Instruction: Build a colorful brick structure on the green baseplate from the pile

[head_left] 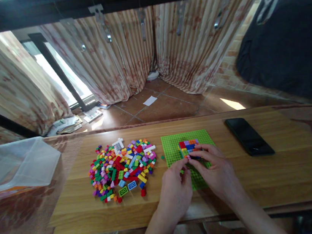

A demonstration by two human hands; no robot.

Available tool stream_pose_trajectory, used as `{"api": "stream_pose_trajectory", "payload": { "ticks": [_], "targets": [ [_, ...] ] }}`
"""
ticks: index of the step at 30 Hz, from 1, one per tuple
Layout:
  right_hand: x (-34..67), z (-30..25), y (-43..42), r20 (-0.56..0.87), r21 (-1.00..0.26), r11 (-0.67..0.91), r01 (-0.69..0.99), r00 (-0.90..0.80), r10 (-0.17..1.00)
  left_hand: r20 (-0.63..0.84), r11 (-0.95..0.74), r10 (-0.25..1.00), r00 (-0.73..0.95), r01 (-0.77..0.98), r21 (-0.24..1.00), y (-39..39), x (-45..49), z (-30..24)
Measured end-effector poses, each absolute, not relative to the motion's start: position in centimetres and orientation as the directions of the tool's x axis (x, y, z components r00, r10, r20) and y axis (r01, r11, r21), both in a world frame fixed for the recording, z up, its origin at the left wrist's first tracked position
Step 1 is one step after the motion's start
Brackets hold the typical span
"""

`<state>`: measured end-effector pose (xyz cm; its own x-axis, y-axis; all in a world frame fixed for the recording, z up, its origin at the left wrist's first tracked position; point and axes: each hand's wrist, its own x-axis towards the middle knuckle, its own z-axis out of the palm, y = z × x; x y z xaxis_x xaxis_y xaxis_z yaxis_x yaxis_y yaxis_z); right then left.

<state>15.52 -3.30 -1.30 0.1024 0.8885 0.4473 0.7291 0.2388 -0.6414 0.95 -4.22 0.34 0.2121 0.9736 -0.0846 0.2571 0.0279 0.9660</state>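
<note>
A small block of joined toy bricks (188, 143) in red, blue, orange, purple and other colours stands on a green studded baseplate (169, 143). My left hand (174, 187) is closed, its fingertips meeting the near left corner of the block; whatever they may pinch is hidden. From the right, my right hand (218, 168) has its thumb and fingers closed about the near side of the same block. A tiny pink piece shows between the fingertips of both hands. The fingers cover the block's near right part.
Left of the baseplate lies a wide heap of loose toy bricks (114, 172). One small green piece (162, 157) sits between heap and plate. A black phone (249, 136) rests at the right on the wooden table (300, 167). A clear plastic bin (15, 166) stands far left.
</note>
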Motion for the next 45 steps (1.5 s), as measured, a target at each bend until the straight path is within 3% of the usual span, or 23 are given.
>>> {"api": "stream_pose_trajectory", "payload": {
  "ticks": [5, 12, 22, 36, 41, 45],
  "targets": [
    [15.9, -1.1, -3.4, 0.366, -0.735, 0.163, 0.659, 0.183, 0.912, -0.067, 0.012, 0.976, 0.205, 0.262, 0.965, -4.2, 1.1, 0.2],
    [15.1, -1.4, -3.1, 0.350, -0.703, 0.045, 0.710, 0.290, 0.891, -0.051, -0.014, 0.974, 0.223, 0.281, 0.960, -4.2, 1.0, 0.1],
    [14.7, -1.9, -2.8, 0.218, -0.803, -0.036, 0.595, 0.348, 0.912, -0.075, 0.013, 0.972, 0.224, 0.266, 0.964, -4.3, 0.8, 0.3],
    [15.2, -1.5, -2.9, 0.132, -0.835, -0.100, 0.541, 0.374, 0.918, -0.075, 0.076, 0.997, -0.011, 0.085, 0.993, -2.9, -1.5, 0.8],
    [15.0, 0.0, -3.7, 0.297, -0.831, -0.033, 0.556, 0.493, 0.818, -0.089, 0.071, 0.977, -0.192, -0.101, 0.992, -1.9, -3.5, 2.8],
    [12.6, 0.3, -4.8, 0.428, -0.787, 0.209, 0.580, 0.272, 0.862, -0.080, -0.003, 0.915, -0.395, -0.205, 0.979, -1.0, -6.2, 4.0]
  ]
}}
